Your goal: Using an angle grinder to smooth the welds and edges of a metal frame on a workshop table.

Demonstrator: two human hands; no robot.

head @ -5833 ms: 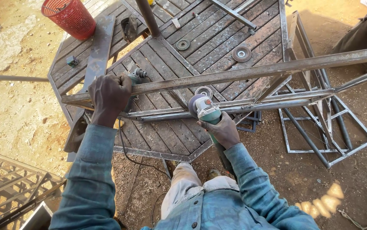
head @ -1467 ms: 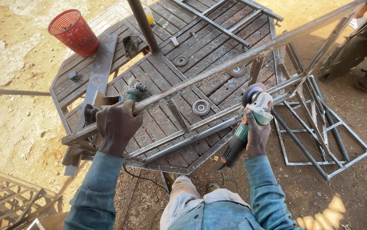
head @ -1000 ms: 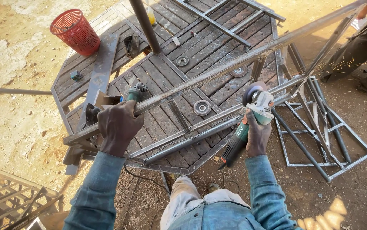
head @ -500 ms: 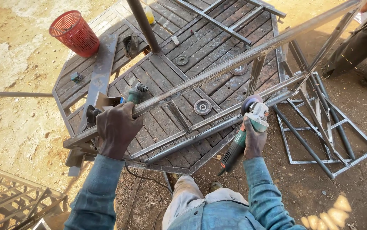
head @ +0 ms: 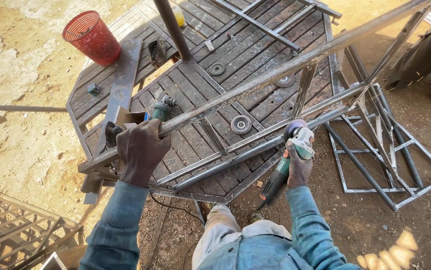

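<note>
your right hand (head: 299,167) dropped grinder (head: 289,159) lower onto frame bar (head: 235,159); fist tight round it; left hand (head: 140,150) clamped on top rail (head: 255,82)

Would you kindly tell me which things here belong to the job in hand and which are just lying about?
In use:
- long grey steel frame, gripped by the left hand
- green angle grinder in the right hand

Lying about:
- red mesh basket
- loose round grinding disc
- second green grinder
- yellow bottle
</note>
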